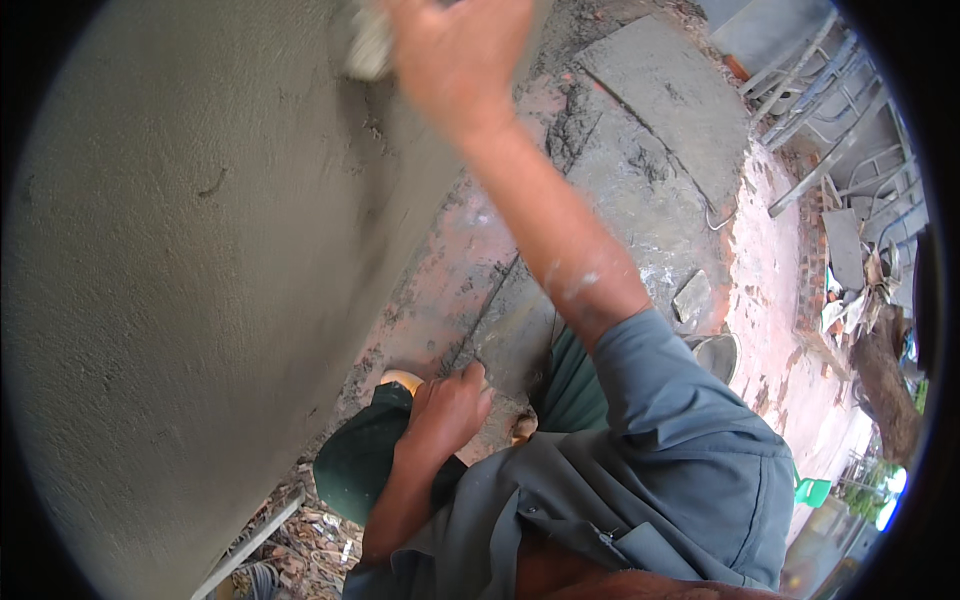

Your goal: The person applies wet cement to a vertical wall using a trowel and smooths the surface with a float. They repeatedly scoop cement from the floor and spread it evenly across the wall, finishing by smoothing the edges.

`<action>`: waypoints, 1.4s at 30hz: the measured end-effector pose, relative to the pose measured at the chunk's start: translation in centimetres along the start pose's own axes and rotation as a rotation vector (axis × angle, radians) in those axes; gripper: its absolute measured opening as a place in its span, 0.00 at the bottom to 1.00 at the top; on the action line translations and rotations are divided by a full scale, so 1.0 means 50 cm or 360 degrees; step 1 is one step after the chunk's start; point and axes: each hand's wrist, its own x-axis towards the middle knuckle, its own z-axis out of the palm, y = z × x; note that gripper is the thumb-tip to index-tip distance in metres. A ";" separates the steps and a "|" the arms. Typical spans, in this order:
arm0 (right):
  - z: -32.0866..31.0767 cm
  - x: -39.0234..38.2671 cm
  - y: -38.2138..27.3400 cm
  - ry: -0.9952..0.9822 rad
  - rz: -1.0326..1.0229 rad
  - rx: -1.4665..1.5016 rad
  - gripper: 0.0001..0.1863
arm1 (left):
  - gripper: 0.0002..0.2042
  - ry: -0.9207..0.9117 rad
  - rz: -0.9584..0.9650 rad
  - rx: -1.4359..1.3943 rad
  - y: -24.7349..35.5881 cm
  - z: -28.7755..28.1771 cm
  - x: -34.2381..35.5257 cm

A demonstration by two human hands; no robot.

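Observation:
At the top of the view my right hand [460,65], blurred, grips a pale, cement-smeared tool [368,45] against the grey, wet-looking plastered wall [180,280] that fills the left side. The tool is partly hidden and cut off. My left hand [450,410] is closed low in front of my body, over my bent legs; what it holds is too small and hidden to name. My feet in tan footwear [400,378] show near the foot of the wall, on a cement-smeared pink surface [430,310].
Cement-coated boards [660,90] lie right of the wall, with a loose flat piece [692,295] and a bucket [720,355]. Metal frames [800,95], bricks [810,280], a log [890,390] and a green plastic item [812,492] line the right. Rubble [315,545] lies at lower left.

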 end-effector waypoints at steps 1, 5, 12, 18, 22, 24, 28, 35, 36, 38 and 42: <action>-0.008 -0.034 -0.015 -0.0297 -0.0224 -0.0044 0.33 | 0.14 -0.0028 -0.0007 -0.0006 0.001 -0.002 0.004; -0.023 -0.239 -0.076 -0.0347 -0.0149 0.0184 0.48 | 0.14 -0.0110 0.0006 0.0035 0.011 -0.008 0.015; -0.014 0.032 0.011 -0.0033 0.0179 0.0032 0.37 | 0.14 -0.0141 -0.0090 0.0045 0.003 0.013 -0.020; -0.010 -0.114 -0.126 -0.0179 -0.0214 0.0158 0.41 | 0.14 -0.0107 -0.0114 0.0052 0.006 0.011 -0.010; -0.026 -0.149 0.055 -0.0147 0.0204 -0.0055 0.38 | 0.15 -0.0161 -0.0186 -0.0051 0.008 0.016 -0.022; -0.026 -0.132 0.186 0.0065 0.0297 -0.0186 0.34 | 0.15 -0.0173 -0.0235 -0.0023 0.003 0.026 -0.032; -0.061 -0.224 0.267 -0.0298 0.1662 0.0191 0.37 | 0.15 -0.0125 -0.0243 -0.0040 -0.006 0.036 -0.044; -0.060 -0.232 0.181 -0.0388 0.1845 0.0177 0.35 | 0.15 -0.0178 -0.0244 0.0060 -0.004 0.041 -0.037; -0.059 -0.199 0.206 -0.0444 0.1525 0.0212 0.37 | 0.15 -0.0197 -0.0246 0.0090 -0.006 0.042 -0.039; -0.032 -0.144 0.283 0.0086 0.0922 0.0444 0.31 | 0.14 -0.0167 -0.0250 0.0052 -0.010 0.044 -0.047; -0.044 -0.235 0.378 0.0021 0.1663 0.0197 0.32 | 0.14 -0.0109 -0.0293 -0.0006 -0.018 0.047 -0.057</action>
